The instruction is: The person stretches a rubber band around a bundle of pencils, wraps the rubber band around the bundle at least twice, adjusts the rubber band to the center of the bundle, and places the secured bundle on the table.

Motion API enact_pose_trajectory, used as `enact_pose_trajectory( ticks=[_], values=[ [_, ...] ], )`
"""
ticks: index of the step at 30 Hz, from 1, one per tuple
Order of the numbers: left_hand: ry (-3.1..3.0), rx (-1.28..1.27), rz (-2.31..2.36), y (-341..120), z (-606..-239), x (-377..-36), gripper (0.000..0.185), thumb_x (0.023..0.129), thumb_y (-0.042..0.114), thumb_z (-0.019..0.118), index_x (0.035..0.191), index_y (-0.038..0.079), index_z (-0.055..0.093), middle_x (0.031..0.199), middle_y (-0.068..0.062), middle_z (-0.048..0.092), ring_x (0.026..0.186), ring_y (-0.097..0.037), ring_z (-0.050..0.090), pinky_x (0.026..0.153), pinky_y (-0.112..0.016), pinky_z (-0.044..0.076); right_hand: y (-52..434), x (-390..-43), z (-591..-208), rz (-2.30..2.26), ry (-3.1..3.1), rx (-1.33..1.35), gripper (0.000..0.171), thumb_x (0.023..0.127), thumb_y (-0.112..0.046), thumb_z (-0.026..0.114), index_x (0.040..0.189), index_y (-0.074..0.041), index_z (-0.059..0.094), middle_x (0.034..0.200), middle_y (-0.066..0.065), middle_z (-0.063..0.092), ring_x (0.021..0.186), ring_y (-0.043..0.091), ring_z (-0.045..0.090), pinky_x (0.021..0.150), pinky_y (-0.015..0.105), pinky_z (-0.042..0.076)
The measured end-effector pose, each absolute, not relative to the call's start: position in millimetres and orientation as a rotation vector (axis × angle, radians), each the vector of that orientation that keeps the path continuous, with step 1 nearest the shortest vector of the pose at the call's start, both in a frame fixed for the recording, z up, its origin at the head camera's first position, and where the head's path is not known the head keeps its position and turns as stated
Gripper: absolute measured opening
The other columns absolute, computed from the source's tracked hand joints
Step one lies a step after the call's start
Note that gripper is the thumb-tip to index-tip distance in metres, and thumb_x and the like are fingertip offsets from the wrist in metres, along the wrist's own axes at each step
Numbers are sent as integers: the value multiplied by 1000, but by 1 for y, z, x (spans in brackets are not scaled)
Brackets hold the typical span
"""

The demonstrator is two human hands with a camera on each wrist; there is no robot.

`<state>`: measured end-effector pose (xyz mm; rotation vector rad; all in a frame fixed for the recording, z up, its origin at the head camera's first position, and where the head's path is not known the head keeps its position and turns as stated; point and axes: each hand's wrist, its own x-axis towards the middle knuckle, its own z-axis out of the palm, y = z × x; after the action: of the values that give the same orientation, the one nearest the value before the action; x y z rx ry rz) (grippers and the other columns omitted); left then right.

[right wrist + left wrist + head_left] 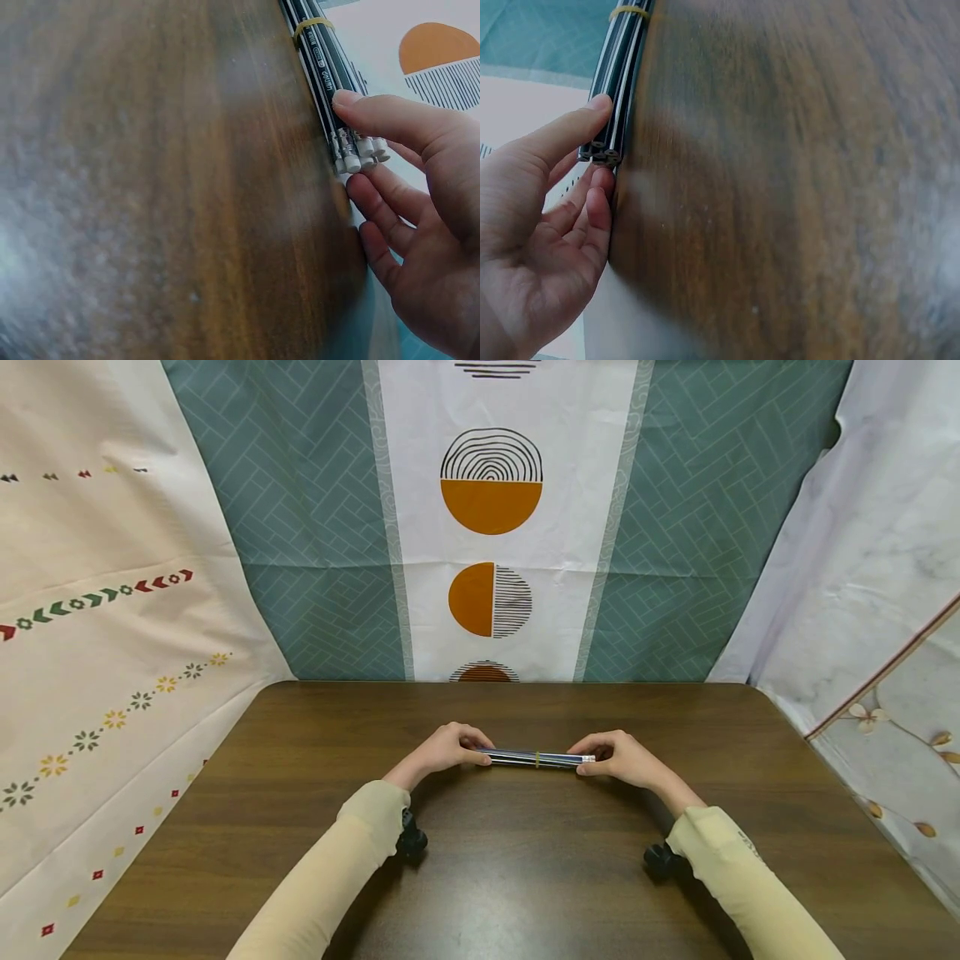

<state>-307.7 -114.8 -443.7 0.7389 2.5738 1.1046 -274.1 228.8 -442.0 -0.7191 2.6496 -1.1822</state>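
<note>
A bundle of dark pencils point(525, 758) with pale stripes lies crosswise between my two hands, low over the table. A yellow rubber band point(537, 760) wraps its middle. My left hand point(448, 748) pinches the left end, thumb on the near side; in the left wrist view the pencils' point(617, 75) flat unsharpened ends show beside the thumb. At the other end my right hand point(624, 762) pinches the bundle between thumb and fingers. White erasers point(352, 163) in metal ferrules stick out past that thumb in the right wrist view.
The brown wooden table point(517, 860) spreads out around both hands. Behind its far edge hangs a green and white patterned cloth point(322, 568), with pale cloths at both sides. A black wrist device point(411, 839) sits at the left sleeve, another black device point(660, 862) at the right.
</note>
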Motion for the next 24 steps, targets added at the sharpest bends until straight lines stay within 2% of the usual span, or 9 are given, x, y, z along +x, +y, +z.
enact_pose_trajectory(
  ticks=[5,18,21,24],
  values=[
    [2565,740,1091,-115,-442,-308,24,87,25,77,110,16,75,108,-3,73,90,-11,61,78,-27,49,228,-274,-442,-1176,2644,-715,29,86,-11,76,113,-3,71,101,16,73,74,13,55,65,23,45],
    [2550,758,1027,-115,-442,-310,27,87,25,76,113,16,75,113,-5,68,92,-12,60,79,-28,48,229,-274,-447,-1154,2674,-715,30,83,-29,80,111,-19,73,100,1,73,76,9,57,68,24,48],
    [2553,788,999,-116,-442,-310,34,87,26,76,119,15,72,116,-6,68,98,-15,61,84,-30,49,229,-273,-448,-1124,2703,-701,32,83,-29,80,113,-20,72,99,-1,70,79,9,57,70,24,48],
    [2565,822,959,-117,-441,-306,44,87,27,76,128,13,65,119,-9,65,102,-18,60,89,-33,49,228,-270,-448,-1057,2771,-729,41,83,-32,80,120,-16,68,103,1,69,85,11,59,76,27,50]
  ],
)
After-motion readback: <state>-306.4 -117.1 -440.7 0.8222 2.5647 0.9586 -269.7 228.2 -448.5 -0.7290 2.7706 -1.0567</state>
